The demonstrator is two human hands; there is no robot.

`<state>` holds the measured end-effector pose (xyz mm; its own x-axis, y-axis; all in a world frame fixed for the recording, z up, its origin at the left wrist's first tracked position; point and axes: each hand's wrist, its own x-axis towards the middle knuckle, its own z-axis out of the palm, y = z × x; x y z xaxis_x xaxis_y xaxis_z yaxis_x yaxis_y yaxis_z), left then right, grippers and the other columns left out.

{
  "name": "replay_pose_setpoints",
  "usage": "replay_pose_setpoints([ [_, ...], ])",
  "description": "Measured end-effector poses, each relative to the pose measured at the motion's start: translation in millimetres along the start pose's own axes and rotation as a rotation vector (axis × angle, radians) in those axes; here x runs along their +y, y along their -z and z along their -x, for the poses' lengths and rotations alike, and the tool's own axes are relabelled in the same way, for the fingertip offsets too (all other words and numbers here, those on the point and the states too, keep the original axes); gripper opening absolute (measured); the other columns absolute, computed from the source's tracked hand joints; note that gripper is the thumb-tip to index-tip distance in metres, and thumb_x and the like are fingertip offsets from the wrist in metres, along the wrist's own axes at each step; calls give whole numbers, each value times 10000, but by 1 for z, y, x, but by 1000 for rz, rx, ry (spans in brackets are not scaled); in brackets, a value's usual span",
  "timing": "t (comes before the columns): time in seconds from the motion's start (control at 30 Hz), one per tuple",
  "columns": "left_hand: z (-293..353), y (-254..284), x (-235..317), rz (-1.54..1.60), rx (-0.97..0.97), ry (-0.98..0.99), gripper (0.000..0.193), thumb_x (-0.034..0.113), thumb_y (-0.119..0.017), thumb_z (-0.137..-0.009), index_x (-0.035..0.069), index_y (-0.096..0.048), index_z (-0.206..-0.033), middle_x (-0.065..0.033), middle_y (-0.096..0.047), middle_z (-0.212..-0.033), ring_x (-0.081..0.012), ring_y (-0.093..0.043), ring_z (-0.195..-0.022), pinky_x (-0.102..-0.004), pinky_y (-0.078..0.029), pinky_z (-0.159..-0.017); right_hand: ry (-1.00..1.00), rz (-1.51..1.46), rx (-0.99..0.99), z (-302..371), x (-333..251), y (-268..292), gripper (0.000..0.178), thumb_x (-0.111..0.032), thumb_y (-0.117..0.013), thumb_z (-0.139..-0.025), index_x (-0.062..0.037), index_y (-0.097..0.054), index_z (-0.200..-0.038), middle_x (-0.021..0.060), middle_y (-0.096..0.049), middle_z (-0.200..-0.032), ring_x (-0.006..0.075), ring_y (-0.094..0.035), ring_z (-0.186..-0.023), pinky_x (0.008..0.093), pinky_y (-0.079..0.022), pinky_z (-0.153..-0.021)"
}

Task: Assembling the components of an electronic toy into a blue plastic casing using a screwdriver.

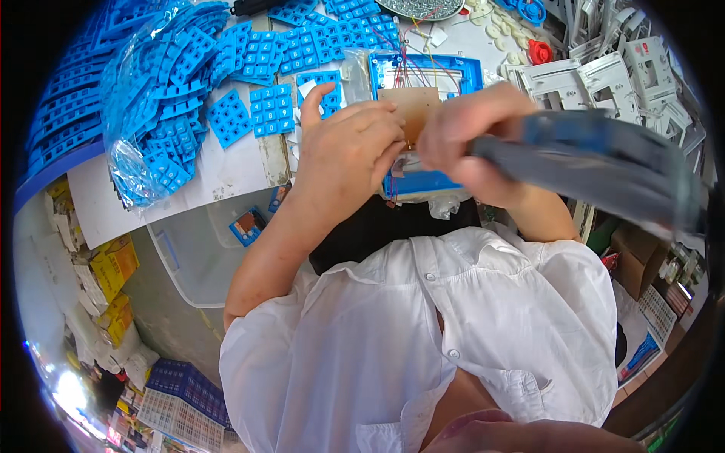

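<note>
In the middle of the bench lies a blue plastic casing with thin red and yellow wires in it. A flat brown board, like a circuit board, sits over the casing. My left hand rests at the board's left edge with its fingers bent together against it; one finger sticks up apart. My right hand is closed around a long, thick, dark grey tool with a blue patch. Motion blurs the tool, so its kind is unclear. Its working end is hidden by my right hand, close to the board.
Many blue number keypads cover the bench's left side, some in a clear plastic bag. White plastic housings pile up at the right. A metal tray of small parts stands behind. Below the bench is a clear plastic bin.
</note>
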<state>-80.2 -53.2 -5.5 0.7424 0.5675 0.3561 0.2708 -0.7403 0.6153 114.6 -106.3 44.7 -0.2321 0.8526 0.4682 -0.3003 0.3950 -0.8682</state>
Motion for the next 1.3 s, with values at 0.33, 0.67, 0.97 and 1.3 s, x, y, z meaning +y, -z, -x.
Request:
replay_pose_setpoints([
  [0.33, -10, -14, 15, 197, 75, -7, 157, 87, -806, -784, 137, -733, -913, -1, -765, -969, -184, -728, -975, -557, -251, -1160, 132, -108, -15, -5, -32, 14, 346, -98, -644, -961, -11, -462, -1242, 38, -537, -687, 142, -534, -606, 358, -503, -611],
  [0.67, -95, 11, -32, 321, -52, -24, 80, 158, -757, -840, 132, -710, -900, -9, -738, -1048, -235, -683, -1010, -513, -294, -1110, 81, 33, 252, 1, -13, 33, 282, -217, -637, -995, -110, -479, -1202, 2, -484, -636, 115, -449, -566, 321, -439, -546],
  [0.97, -194, -38, -96, -574, -86, -119, 156, 234, -683, -834, 108, -772, -850, -110, -725, -864, -295, -671, -955, -535, -418, -867, -70, 324, 138, 1, -3, 40, 220, -132, -653, -973, -81, -466, -1076, 38, -510, -675, 141, -503, -596, 349, -488, -571],
  [1.3, -197, -49, -108, -642, -74, -34, 234, 229, -606, -885, 89, -753, -769, -128, -735, -868, -295, -688, -898, -523, -421, -838, -131, 355, 36, 1, 2, 40, 221, -117, -668, -975, -75, -467, -1055, 39, -517, -694, 143, -505, -616, 339, -486, -587],
])
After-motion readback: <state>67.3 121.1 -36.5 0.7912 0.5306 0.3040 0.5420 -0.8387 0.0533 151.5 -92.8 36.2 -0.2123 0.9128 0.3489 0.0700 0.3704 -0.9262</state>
